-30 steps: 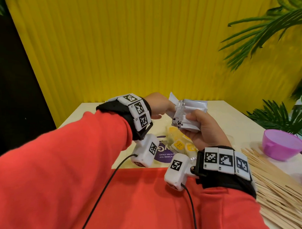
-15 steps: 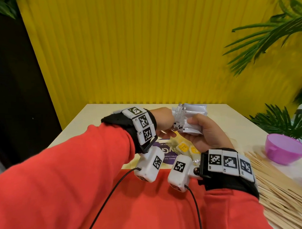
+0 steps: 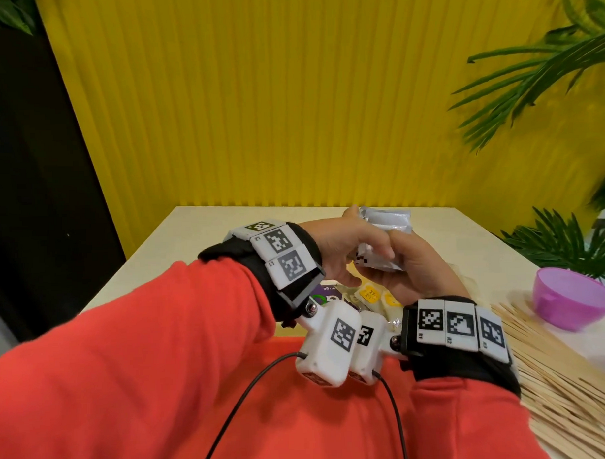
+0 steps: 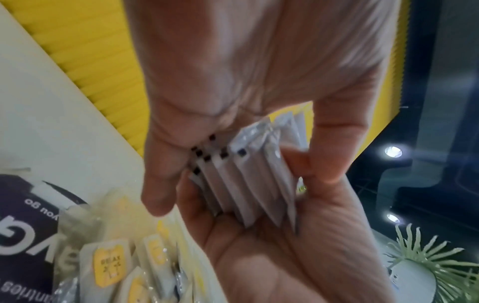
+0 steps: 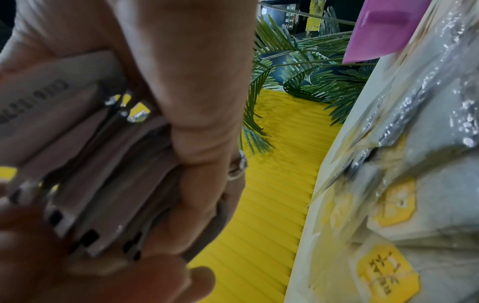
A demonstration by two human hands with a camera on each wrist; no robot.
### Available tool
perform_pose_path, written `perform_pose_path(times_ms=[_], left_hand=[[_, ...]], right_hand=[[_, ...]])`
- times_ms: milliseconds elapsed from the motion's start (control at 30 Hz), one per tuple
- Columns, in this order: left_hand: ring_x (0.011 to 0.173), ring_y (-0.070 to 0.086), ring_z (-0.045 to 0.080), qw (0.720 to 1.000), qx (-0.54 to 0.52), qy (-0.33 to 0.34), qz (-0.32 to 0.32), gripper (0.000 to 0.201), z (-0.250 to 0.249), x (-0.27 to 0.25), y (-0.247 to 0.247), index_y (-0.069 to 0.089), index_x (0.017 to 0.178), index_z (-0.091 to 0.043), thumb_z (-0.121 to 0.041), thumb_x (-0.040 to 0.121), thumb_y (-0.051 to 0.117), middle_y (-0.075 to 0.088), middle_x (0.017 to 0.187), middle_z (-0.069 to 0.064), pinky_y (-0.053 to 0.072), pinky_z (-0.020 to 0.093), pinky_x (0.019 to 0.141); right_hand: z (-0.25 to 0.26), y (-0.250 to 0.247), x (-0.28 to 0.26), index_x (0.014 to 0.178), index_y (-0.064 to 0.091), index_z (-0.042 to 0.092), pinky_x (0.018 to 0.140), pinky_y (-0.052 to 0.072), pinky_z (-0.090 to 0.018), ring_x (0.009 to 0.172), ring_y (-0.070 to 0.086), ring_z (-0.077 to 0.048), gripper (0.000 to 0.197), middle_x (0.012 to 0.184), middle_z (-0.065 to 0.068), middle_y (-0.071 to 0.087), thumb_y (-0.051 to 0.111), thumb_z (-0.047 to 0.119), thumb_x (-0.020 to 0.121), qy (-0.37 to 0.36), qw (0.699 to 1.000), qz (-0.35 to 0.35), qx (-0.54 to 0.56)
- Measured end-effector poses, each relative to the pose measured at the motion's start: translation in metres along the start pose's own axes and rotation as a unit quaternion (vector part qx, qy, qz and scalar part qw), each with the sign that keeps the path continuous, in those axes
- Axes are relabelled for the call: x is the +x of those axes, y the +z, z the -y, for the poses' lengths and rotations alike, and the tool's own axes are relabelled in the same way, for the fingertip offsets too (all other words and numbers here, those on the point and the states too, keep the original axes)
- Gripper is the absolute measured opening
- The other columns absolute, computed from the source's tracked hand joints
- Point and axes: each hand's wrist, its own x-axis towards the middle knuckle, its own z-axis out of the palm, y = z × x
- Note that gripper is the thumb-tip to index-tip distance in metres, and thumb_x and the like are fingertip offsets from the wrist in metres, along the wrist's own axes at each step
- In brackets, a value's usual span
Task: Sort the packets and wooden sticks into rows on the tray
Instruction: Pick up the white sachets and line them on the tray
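A stack of several white packets (image 3: 388, 221) is held above the table between both hands. My right hand (image 3: 419, 263) cups the stack from below, fingers curled round it (image 5: 202, 114). My left hand (image 3: 346, 241) pinches the near end of the white packets (image 4: 249, 176) between fingers (image 4: 158, 184) and thumb (image 4: 324, 157). Packets with yellow labels (image 3: 368, 292) lie in clear wrap below the hands on the tray's purple print (image 3: 327, 295). A heap of wooden sticks (image 3: 560, 375) lies on the table to the right.
A purple bowl (image 3: 571, 299) stands at the right edge of the table beyond the sticks. A yellow ribbed wall (image 3: 290, 109) closes the back. Green plant leaves (image 3: 562, 247) reach in from the right. The yellow-labelled packets (image 5: 388, 205) show close by in the right wrist view.
Both hands sank lower in view with the stack. My left hand moved from the stack's upper corner onto its near end, and the wrists came together.
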Motion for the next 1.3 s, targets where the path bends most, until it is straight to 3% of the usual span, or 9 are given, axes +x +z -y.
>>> perform_pose_path(times_ms=[100,233,367,567,667,833,1067,1133,1300], left_hand=[[0.121,0.043,0.028,0.999,-0.022,0.036,-0.022,0.098,0.002,0.001,0.004,-0.006,0.145,-0.045,0.004,0.084,0.052,0.031,0.148,0.001,0.034,0.045,0.097],[0.081,0.05,0.016,0.997,-0.005,0.07,-0.029,0.096,0.003,0.001,0.004,0.002,0.144,-0.044,0.011,0.083,0.051,0.049,0.125,0.002,0.038,0.028,0.071],[0.075,0.052,0.011,0.995,0.013,0.086,-0.046,0.083,-0.001,-0.006,0.005,0.013,0.144,-0.027,0.015,0.083,0.049,0.052,0.092,0.002,0.044,0.012,0.041],[0.094,0.056,0.026,0.994,-0.009,0.078,-0.076,0.077,-0.009,-0.013,-0.007,0.025,0.139,-0.026,0.015,0.078,0.049,0.057,0.105,0.011,0.036,0.034,0.071],[0.102,0.054,0.033,0.993,-0.015,0.087,-0.082,0.075,-0.014,-0.023,-0.015,0.03,0.139,-0.027,0.013,0.078,0.046,0.054,0.12,0.018,0.035,0.032,0.069],[0.069,0.055,0.02,0.989,-0.056,0.128,-0.05,0.051,-0.022,-0.061,-0.034,0.044,0.126,-0.014,0.013,0.084,0.034,0.055,0.083,0.009,0.045,0.02,0.052],[0.057,0.059,0.014,0.984,-0.09,0.144,-0.048,0.037,-0.013,-0.137,-0.059,0.05,0.106,-0.008,0.009,0.083,0.027,0.057,0.076,0.007,0.048,0.015,0.049],[0.057,0.059,0.013,0.986,-0.092,0.128,-0.056,0.037,0.0,-0.158,-0.066,0.052,0.104,-0.01,0.008,0.082,0.029,0.058,0.075,0.005,0.043,0.013,0.047],[0.087,0.054,0.026,0.989,-0.099,0.105,-0.044,0.041,0.05,-0.201,-0.076,0.055,0.11,-0.007,0.011,0.079,0.036,0.059,0.098,0.013,0.041,0.031,0.075]], right_hand=[[0.0,0.004,0.002,0.126,0.054,0.017,0.076,0.051,-0.035,0.088,0.064,-0.017,0.061,0.1,-0.005,0.068,0.054,0.014,0.065,0.006,1.0,-0.01,-0.01],[-0.001,0.007,0.002,0.13,0.05,0.02,0.078,0.053,-0.042,0.094,0.062,-0.024,0.066,0.106,-0.009,0.067,0.051,0.011,0.064,0.023,1.0,-0.002,0.006],[0.002,0.011,0.001,0.127,0.05,0.008,0.072,0.056,-0.041,0.091,0.063,-0.025,0.065,0.101,-0.01,0.067,0.048,0.011,0.062,0.029,0.999,0.002,0.044],[0.018,0.028,-0.002,0.127,0.049,0.007,0.083,0.046,-0.047,0.094,0.057,-0.03,0.059,0.105,-0.013,0.06,0.049,0.018,0.07,0.023,0.998,0.01,0.059],[0.022,0.042,-0.004,0.126,0.049,0.009,0.075,0.048,-0.04,0.079,0.061,-0.023,0.039,0.091,-0.008,0.062,0.042,0.013,0.088,0.014,0.999,-0.008,0.04],[0.032,0.076,-0.013,0.135,0.044,0.012,0.078,0.049,-0.037,0.082,0.061,-0.023,0.041,0.095,-0.01,0.063,0.041,0.013,0.094,0.017,0.999,0.016,0.036],[0.048,0.145,-0.048,0.111,0.055,0.012,0.071,0.048,-0.032,0.078,0.06,-0.02,0.023,0.09,-0.009,0.062,0.045,0.011,0.091,0.024,0.999,0.037,0.017],[0.043,0.164,-0.064,0.115,0.052,0.013,0.067,0.046,-0.031,0.073,0.06,-0.019,0.026,0.086,-0.006,0.062,0.044,0.011,0.091,0.039,0.998,0.053,0.006],[0.01,0.201,-0.102,0.124,0.048,0.006,0.057,0.038,-0.028,0.067,0.054,-0.02,0.034,0.093,-0.012,0.056,0.046,0.01,0.09,0.104,0.993,0.044,-0.038]])
